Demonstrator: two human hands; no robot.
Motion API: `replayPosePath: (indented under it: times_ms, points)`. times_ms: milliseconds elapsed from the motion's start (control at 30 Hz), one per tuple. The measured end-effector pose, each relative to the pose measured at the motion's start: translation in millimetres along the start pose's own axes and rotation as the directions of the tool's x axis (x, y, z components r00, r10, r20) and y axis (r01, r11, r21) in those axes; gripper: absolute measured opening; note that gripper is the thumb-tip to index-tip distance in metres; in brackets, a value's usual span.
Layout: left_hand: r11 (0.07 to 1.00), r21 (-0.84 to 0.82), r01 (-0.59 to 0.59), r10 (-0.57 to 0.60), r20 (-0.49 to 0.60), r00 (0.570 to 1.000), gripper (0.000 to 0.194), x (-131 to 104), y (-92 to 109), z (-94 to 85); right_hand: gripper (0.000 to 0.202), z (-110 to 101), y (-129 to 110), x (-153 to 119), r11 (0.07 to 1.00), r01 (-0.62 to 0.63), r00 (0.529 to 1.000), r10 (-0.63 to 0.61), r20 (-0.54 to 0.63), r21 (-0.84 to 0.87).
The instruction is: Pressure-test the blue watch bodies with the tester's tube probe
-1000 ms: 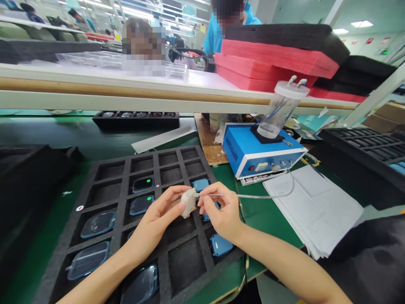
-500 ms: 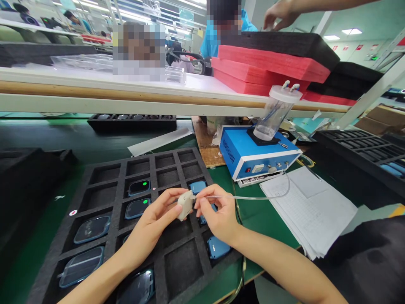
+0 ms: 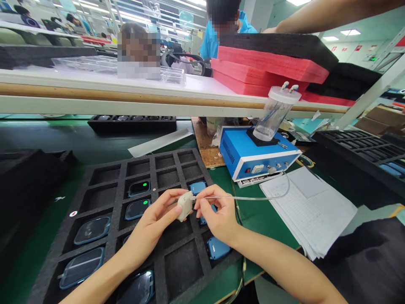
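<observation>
Above a black foam tray (image 3: 183, 266), my left hand (image 3: 158, 215) is closed on a pale watch-shaped case (image 3: 185, 205). My right hand (image 3: 220, 211) pinches the end of a clear thin tube (image 3: 253, 198) against the right side of the case. The tube curves back to the front of a blue machine (image 3: 253, 147) with a clear cylinder (image 3: 274, 114) on top. Dark watch bodies (image 3: 92, 230) lie in the left compartments of the tray, two with green dots. Blue watch parts (image 3: 218, 248) sit in the compartments by my right hand.
Papers (image 3: 306, 202) lie right of the machine. Other black trays stand at the left (image 3: 28, 190) and right (image 3: 363, 147). A white shelf (image 3: 126, 103) crosses behind, bearing red foam blocks (image 3: 253, 74). People are beyond it, and another person's arm (image 3: 335, 17) reaches over the foam.
The other person's arm at the top right has moved, and its hand is now mostly hidden behind the foam stack. My hands, the case and the tube look unchanged.
</observation>
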State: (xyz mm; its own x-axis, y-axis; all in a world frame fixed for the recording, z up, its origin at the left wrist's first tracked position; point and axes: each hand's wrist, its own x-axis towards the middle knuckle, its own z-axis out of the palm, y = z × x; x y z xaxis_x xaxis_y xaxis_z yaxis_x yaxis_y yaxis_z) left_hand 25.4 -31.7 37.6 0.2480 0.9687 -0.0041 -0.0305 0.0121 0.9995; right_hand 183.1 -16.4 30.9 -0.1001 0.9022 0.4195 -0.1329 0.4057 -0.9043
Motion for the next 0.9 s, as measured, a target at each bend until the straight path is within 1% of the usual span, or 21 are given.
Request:
replayPosePath:
  times_ms: [233, 900]
  points:
    - [1.000, -0.003, 0.008, -0.008, 0.014, 1.000, 0.025, -0.6, -0.9, -0.8, 0.003, 0.2, 1.4, -0.3, 1.000, -0.009, 1.000, 0.009, 0.009, -0.011]
    - [1.000, -0.002, 0.014, -0.014, -0.016, 1.000, 0.026, -1.2, 1.0, 0.1, 0.003, 0.0, 1.5, 0.0, 1.000, -0.008, 1.000, 0.008, 0.008, -0.016]
